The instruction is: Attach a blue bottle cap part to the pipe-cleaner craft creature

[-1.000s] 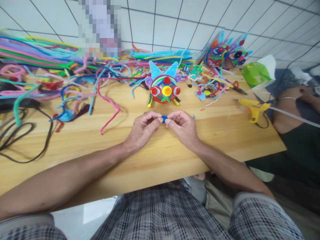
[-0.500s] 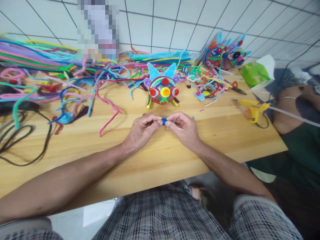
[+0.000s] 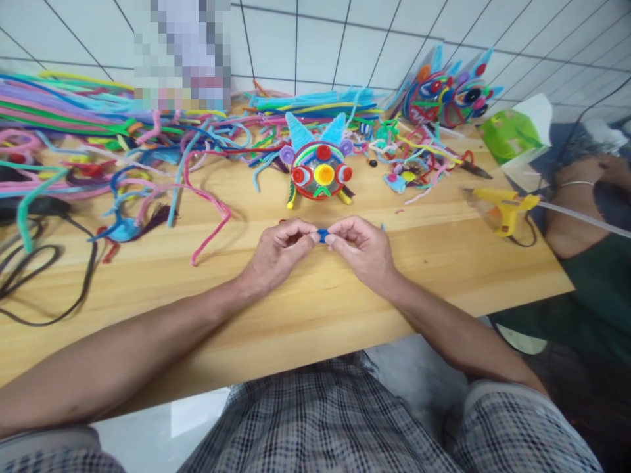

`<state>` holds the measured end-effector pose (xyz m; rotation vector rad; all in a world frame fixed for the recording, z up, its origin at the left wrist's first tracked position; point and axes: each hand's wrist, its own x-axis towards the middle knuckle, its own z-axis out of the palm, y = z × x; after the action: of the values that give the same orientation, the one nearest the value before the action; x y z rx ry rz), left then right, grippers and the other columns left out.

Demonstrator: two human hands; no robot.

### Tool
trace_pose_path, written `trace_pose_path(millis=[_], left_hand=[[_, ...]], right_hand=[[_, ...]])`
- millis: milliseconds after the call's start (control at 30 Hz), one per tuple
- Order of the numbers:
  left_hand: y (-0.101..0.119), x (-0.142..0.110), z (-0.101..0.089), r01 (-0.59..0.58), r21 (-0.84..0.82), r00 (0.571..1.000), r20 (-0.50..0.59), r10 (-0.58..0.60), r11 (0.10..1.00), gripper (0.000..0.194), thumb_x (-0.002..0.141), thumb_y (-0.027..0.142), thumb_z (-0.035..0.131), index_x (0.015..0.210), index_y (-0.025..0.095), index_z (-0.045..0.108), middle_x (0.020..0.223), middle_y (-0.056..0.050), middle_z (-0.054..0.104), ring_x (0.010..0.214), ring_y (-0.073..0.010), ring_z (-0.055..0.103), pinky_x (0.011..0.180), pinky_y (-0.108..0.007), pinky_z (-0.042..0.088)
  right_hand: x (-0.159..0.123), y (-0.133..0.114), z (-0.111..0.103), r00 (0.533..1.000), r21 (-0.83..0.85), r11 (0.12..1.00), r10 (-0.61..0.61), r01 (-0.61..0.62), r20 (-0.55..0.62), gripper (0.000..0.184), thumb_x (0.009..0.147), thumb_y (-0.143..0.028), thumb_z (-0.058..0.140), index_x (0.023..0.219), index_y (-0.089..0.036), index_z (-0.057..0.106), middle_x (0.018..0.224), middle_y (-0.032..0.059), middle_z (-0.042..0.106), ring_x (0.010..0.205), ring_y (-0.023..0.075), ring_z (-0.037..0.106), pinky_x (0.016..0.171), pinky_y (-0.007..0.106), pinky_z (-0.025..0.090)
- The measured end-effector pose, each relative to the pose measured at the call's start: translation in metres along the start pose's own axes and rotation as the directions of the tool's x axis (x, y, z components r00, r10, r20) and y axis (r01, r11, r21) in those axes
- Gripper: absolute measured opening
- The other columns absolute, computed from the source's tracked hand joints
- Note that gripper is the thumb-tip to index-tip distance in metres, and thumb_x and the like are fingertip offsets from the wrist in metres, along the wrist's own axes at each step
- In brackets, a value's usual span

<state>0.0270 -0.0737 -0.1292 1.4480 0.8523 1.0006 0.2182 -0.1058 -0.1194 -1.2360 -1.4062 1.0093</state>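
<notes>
Between my two hands is a small piece of blue pipe cleaner [image 3: 323, 236], bent or coiled up, its exact shape partly covered by fingertips. My left hand [image 3: 286, 246] pinches its left end with thumb and forefinger. The right end sits in the same kind of pinch in my right hand [image 3: 362, 248]. Just beyond the hands stands a pipe-cleaner face figure [image 3: 323, 187] with light blue pointed ears, red and white eyes and a yellow nose. A small red bit shows beside my left hand's knuckles.
Bundles of coloured pipe cleaners [image 3: 64, 108] cover the back and left of the wooden table [image 3: 256, 328]. A yellow glue gun [image 3: 507, 211] lies right, near pliers [image 3: 476, 167] and another person's arm [image 3: 574, 210]. Two similar figures [image 3: 444, 98] lean at the wall. A black cable [image 3: 91, 276] loops left.
The view has shifted slightly. Both hands keep their pinch on the blue pipe cleaner, with only slight finger movement.
</notes>
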Motion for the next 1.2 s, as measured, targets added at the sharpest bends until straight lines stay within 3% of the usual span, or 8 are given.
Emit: trace_pose_path(millis=[400, 667, 933, 1200], left_hand=[[-0.004, 0.001, -0.002, 0.019, -0.009, 0.999, 0.036, -0.018, 1.0, 0.019, 0.091, 0.037, 0.073, 0.09, 0.019, 0.077, 0.067, 0.002, 0.06, 0.062, -0.0107, 0.05, 0.06, -0.023, 0.042], [0.005, 0.0, 0.0, 0.004, -0.008, 1.0, 0.028, -0.004, 1.0, 0.019, 0.087, 0.038, 0.076, 0.087, 0.018, 0.075, 0.065, 0.002, 0.059, 0.06, -0.0107, 0.049, 0.057, -0.023, 0.041], [0.007, -0.001, 0.001, -0.01, 0.019, 0.999, 0.043, 0.009, 1.0, 0.022, 0.09, 0.04, 0.074, 0.087, 0.018, 0.075, 0.062, 0.002, 0.059, 0.057, -0.0104, 0.05, 0.055, -0.023, 0.041], [0.009, -0.002, 0.002, -0.033, 0.027, 0.996, 0.08, 0.031, 0.999, 0.019, 0.091, 0.036, 0.071, 0.084, 0.018, 0.074, 0.066, 0.001, 0.063, 0.059, -0.0104, 0.053, 0.057, -0.022, 0.044]], right_hand=[[-0.002, 0.004, 0.0, 0.999, 0.015, 0.999, -0.03, 0.031, -0.045, 0.017, 0.086, -0.032, 0.079, 0.093, -0.024, 0.064, 0.073, -0.0039, 0.07, 0.066, 0.0121, 0.068, 0.066, 0.028, 0.055], [-0.004, 0.005, 0.001, 0.998, -0.033, 0.999, -0.029, 0.028, -0.053, 0.024, 0.087, -0.041, 0.08, 0.093, -0.026, 0.062, 0.076, -0.0031, 0.07, 0.07, 0.0141, 0.068, 0.069, 0.031, 0.057], [-0.005, 0.004, 0.002, 0.999, 0.012, 1.0, -0.017, 0.017, -0.03, 0.025, 0.086, -0.041, 0.08, 0.093, -0.026, 0.061, 0.077, -0.0027, 0.07, 0.071, 0.014, 0.068, 0.066, 0.03, 0.054], [-0.002, 0.004, 0.002, 0.999, 0.055, 0.998, -0.013, 0.015, -0.045, 0.032, 0.08, -0.038, 0.083, 0.097, -0.025, 0.059, 0.082, -0.003, 0.068, 0.074, 0.0125, 0.066, 0.071, 0.029, 0.058]])
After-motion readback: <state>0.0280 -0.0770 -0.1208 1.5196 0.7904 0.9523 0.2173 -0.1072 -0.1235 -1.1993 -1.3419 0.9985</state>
